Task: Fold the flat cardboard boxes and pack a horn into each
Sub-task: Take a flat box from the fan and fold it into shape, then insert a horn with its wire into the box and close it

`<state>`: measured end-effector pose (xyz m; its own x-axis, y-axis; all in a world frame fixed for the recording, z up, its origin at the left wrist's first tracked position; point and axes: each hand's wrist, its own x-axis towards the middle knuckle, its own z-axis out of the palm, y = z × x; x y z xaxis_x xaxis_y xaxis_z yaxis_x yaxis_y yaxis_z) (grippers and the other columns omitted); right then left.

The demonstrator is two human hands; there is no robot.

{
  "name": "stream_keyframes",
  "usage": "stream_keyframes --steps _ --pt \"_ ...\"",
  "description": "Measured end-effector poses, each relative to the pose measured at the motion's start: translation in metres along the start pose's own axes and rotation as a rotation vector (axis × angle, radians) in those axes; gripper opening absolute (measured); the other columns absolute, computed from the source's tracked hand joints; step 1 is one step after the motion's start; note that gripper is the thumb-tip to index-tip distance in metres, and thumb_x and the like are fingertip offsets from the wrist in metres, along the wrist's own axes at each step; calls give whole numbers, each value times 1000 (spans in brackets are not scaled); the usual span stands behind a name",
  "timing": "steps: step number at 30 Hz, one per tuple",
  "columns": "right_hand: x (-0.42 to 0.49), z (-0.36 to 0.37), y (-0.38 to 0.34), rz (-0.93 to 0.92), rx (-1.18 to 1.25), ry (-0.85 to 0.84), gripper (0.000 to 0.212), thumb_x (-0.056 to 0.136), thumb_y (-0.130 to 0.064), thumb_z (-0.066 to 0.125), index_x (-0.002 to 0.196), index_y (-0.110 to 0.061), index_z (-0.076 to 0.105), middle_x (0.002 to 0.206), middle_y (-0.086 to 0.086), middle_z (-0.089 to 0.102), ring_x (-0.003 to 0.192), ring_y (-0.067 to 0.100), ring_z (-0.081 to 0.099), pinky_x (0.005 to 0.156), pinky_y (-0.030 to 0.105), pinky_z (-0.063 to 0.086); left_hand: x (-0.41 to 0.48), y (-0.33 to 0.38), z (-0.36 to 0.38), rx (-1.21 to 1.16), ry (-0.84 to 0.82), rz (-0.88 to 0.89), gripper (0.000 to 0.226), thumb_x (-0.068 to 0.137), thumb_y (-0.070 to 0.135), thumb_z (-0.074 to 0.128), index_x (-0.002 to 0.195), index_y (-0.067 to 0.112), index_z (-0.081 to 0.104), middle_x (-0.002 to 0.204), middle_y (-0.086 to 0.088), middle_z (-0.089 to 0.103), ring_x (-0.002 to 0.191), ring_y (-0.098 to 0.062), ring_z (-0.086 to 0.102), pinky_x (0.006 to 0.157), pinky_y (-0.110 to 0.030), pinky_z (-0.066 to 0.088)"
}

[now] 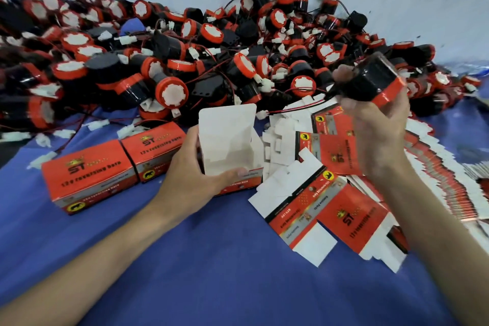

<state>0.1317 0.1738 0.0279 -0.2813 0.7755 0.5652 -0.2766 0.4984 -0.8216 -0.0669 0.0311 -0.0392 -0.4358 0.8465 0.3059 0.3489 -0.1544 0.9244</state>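
Note:
My left hand (190,167) grips a folded red cardboard box (227,140) that stands on the blue cloth with its white top flap up and its inside showing. Up and to the right of that box, my right hand (375,127) holds a black horn with a red rim (373,82) in the air. The horn's red and black wire trails down towards the box. Flat unfolded boxes (330,209) lie below my right hand.
A big heap of black and red horns (185,50) with white plugs fills the back. Two closed red boxes (100,172) stand at the left. A long fanned stack of flat boxes (449,188) runs along the right. The blue cloth (238,272) covers the surface.

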Motion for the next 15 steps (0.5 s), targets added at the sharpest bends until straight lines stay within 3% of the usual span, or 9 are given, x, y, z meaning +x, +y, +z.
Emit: stream_keyframes --steps 2,4,7,9,11,13,15 --pt "-5 5 0 36 220 -52 34 74 -11 59 105 -2 46 87 4 67 87 26 67 90 43 50 0 0 0 2 -11 -12 64 56 41 81 108 45 44 110 27 58 100 16 53 74 -2 41" --pt "-9 12 -1 175 369 -78 13 79 -10 49 92 -6 49 80 2 63 70 21 64 78 39 53 0 0 0 10 -26 -22 63 60 35 83 109 45 44 111 27 58 102 14 53 75 -3 42" --pt "-15 19 2 389 454 -136 32 80 -23 46 107 -6 44 83 1 54 60 12 49 52 25 45 0 0 0 11 -33 -23 64 57 40 81 109 45 44 114 25 57 103 13 53 76 -4 43" --pt "-17 21 2 454 346 -160 54 83 -39 46 128 -9 40 85 0 52 59 9 41 45 19 33 0 2 1 -5 -37 -25 65 54 43 78 109 43 44 113 25 57 102 15 53 74 -3 42" --pt "-17 23 -1 450 183 -181 62 84 -50 44 132 -11 41 84 -1 50 57 8 35 46 19 26 -1 3 1 -15 -42 -26 65 54 43 78 109 42 44 112 25 58 101 16 53 73 -2 42" --pt "-15 27 -8 378 5 -197 43 84 -52 48 116 -23 50 79 -8 53 55 7 38 50 21 29 0 3 0 -10 -49 -33 65 53 45 78 109 44 44 111 25 58 101 15 54 73 -2 43" --pt "-10 35 -20 221 -211 -268 32 80 -52 59 108 -36 51 80 -22 60 64 -1 54 56 14 42 0 1 -1 2 -52 -42 65 53 48 78 108 46 44 109 27 59 101 13 54 73 -3 43"
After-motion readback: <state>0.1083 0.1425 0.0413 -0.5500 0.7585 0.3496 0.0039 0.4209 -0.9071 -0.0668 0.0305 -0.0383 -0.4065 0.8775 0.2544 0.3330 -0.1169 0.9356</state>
